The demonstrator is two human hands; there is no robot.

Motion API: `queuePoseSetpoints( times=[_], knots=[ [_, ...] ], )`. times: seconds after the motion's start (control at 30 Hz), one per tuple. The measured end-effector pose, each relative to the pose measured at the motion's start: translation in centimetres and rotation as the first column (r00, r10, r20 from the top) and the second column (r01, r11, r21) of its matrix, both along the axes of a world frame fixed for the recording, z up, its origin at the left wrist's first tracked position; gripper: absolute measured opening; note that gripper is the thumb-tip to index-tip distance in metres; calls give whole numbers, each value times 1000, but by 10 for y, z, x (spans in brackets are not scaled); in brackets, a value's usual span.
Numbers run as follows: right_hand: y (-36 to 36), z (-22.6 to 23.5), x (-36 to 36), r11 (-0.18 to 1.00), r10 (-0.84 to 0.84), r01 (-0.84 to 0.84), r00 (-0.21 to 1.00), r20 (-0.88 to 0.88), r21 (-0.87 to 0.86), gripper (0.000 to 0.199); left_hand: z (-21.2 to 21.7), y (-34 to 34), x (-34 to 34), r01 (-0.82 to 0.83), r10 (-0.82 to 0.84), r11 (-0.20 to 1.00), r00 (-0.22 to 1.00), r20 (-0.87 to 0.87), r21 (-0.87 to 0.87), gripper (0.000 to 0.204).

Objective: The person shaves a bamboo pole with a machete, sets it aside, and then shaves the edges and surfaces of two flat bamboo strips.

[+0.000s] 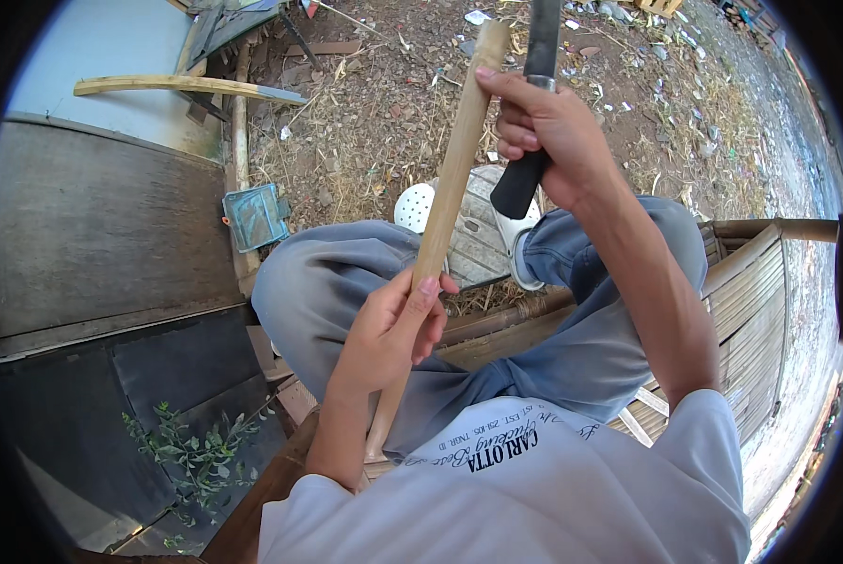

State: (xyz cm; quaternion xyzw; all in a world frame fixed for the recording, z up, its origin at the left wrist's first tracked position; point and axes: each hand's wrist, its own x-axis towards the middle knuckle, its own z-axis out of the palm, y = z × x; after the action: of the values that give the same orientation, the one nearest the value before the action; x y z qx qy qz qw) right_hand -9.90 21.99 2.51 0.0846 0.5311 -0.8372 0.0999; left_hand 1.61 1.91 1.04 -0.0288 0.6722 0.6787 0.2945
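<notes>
From where I stand, the stick (453, 179) runs at a steep slant through the left hand (391, 324), its upper end beside the right hand (558, 132) and its lower end below the left wrist, near the seated person's lap. Whether that lower end rests on anything cannot be told.

Hand state: the left hand is closed around the stick below its middle, thumb along the near face. The right hand is wrapped around the black handle (518, 188) of a knife (543, 56), with the thumb extended against the stick near its top. The blade points away from the person, just right of the stick.

Handling, by judgement: the stick looks like bamboo or pale wood, light and stiff, unlikely to bend under its own weight. Its face appears smooth, so a loose grip may let it slide or turn; the long edges may carry splinters.

Take hold at the left hand's present position, well clear of the blade. Grip the knife by its handle only. The thumb beside the blade warrants caution.
</notes>
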Motion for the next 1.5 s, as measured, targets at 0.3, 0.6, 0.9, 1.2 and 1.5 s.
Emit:
queuePoseSetpoints(
  times=[0.3, 0.6, 0.9, 1.2, 1.5],
  knots=[
    [18, 0, 9, 883, 72, -53, 997, -24, 467, 28, -9, 0, -2, -70, 72, 996, 997, -30, 57, 29],
    [0, -12, 29, 388, 483, 124, 817, -316, 913, 16, -9, 2, -3, -130, 130, 991, 992, -6, 31, 31],
    [-4, -11, 29, 162, 609, 64, 778, -151, 985, 18, -8, 6, -3, -152, 136, 985, 977, -164, -87, 31],
    [-10, -12, 33, 115, 626, 25, 774, -92, 993, 18, -15, 5, 2, -171, 131, 977, 952, -278, -126, 28],
    [-12, -27, 23, 68, 594, 131, 791, -146, 989, 19, -16, 2, 8, -185, 80, 945, 930, -360, -270, 24]
  ],
)
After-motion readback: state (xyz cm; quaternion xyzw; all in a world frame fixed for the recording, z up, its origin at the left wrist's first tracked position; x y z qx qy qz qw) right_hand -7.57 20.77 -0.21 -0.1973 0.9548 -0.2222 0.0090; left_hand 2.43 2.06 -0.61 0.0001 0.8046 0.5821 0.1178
